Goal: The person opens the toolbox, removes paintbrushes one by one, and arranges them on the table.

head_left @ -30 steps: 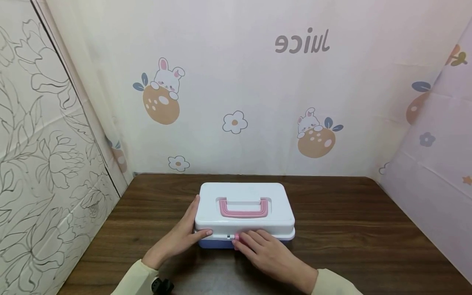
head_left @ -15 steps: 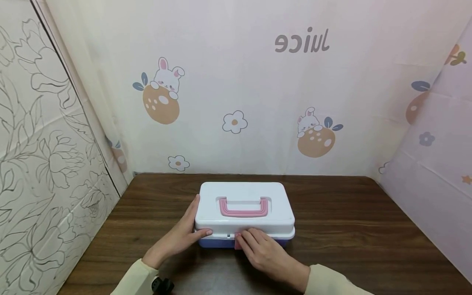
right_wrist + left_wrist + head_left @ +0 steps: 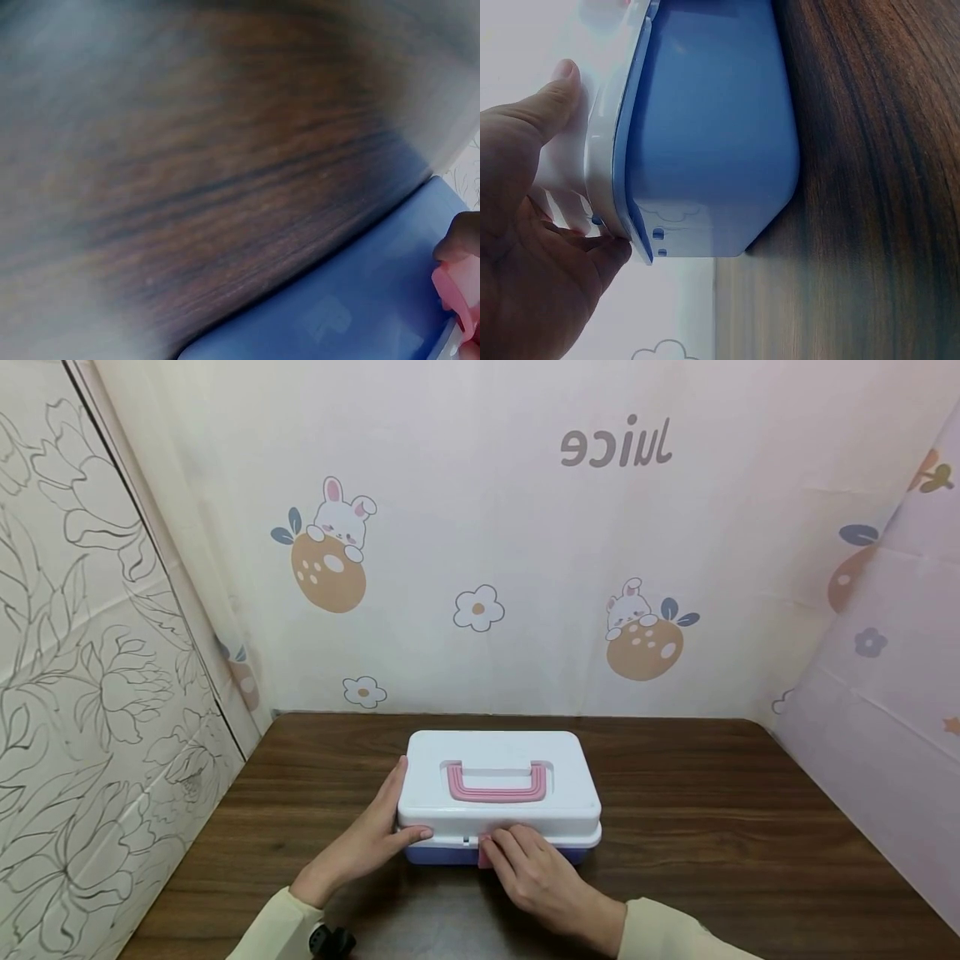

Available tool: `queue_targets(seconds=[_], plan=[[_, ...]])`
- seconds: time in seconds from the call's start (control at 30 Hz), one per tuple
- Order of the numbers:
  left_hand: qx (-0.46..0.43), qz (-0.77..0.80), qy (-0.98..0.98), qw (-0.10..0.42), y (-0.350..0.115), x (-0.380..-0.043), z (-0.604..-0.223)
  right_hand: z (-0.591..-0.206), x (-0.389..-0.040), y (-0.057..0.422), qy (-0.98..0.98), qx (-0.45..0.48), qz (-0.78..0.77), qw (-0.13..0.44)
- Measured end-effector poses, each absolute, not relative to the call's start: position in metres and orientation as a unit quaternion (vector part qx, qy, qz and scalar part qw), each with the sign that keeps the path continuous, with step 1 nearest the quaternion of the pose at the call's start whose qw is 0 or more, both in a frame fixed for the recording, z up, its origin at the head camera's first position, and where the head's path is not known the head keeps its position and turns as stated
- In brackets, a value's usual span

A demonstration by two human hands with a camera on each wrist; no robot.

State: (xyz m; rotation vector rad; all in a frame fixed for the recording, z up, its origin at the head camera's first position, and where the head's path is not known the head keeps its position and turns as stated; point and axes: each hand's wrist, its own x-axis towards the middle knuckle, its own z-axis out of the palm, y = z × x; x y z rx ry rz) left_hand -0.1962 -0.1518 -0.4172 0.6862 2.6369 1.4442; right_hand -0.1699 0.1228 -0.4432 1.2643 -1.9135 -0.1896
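Note:
A storage box with a white lid (image 3: 495, 746), a pink handle (image 3: 497, 795) and a blue base (image 3: 442, 856) sits on the table, its lid down. My left hand (image 3: 367, 842) holds the box's left end, thumb on the lid's front and fingers along its side. In the left wrist view, fingertips of the left hand (image 3: 532, 247) reach under the lid's rim. At the front middle, my right hand (image 3: 543, 881) pinches a pink latch (image 3: 484, 857). The right wrist view shows that latch (image 3: 457, 292) between thumb and finger, standing slightly off the base.
The brown wooden table (image 3: 697, 827) extends on both sides of the box. A patterned curtain (image 3: 540, 543) hangs behind the table's far edge, with a flower-print panel (image 3: 90, 652) on the left. A black object (image 3: 330, 941) sits at the left cuff.
My right fingers have shifted slightly on the latch, and more of its pink face shows below the lid's rim. The left hand and the box have stayed put.

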Motion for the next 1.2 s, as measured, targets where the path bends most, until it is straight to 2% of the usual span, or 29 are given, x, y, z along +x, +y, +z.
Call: queue_targets(seconds=[0.37, 0.8, 1.2], plan=[[0.225, 0.464, 0.856, 0.030, -0.150, -0.196, -0.418, -0.445, -0.169, 0.122, -0.766, 0.498, -0.058, 0.402], [0.214, 0.455, 0.863, 0.044, -0.154, -0.198, -0.419, -0.427, -0.167, 0.118, -0.744, 0.498, -0.044, 0.444], [0.217, 0.461, 0.860, 0.038, -0.153, -0.198, -0.419, -0.420, -0.160, 0.117, -0.721, 0.516, -0.057, 0.459]])
